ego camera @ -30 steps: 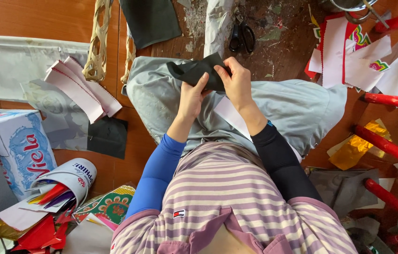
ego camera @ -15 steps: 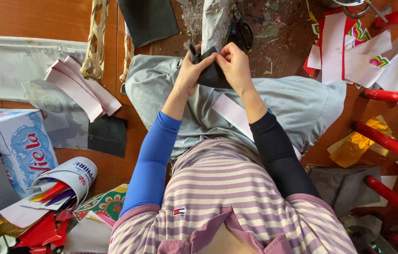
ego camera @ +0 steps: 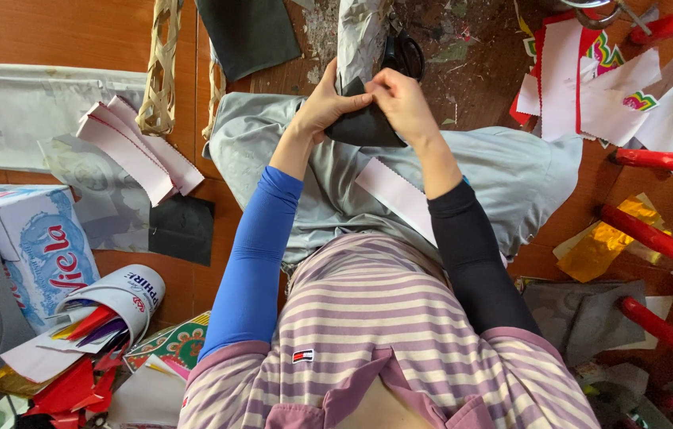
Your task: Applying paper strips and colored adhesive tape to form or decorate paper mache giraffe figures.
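Both arms reach toward the upper centre of the frame, left hand (ego camera: 322, 102) and right hand (ego camera: 402, 102) meeting there, fingers curled and pinched together.

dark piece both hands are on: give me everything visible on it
The dark sheet looks like thin matte paper or felt, charcoal-black, folded to a rough wedge. It is held above the lap over grey trousers. The left hand pinches its upper left edge; the right hand grips the top right. Its upper tip lies against a crinkled silvery roll. Its lower corner points toward a white strip.
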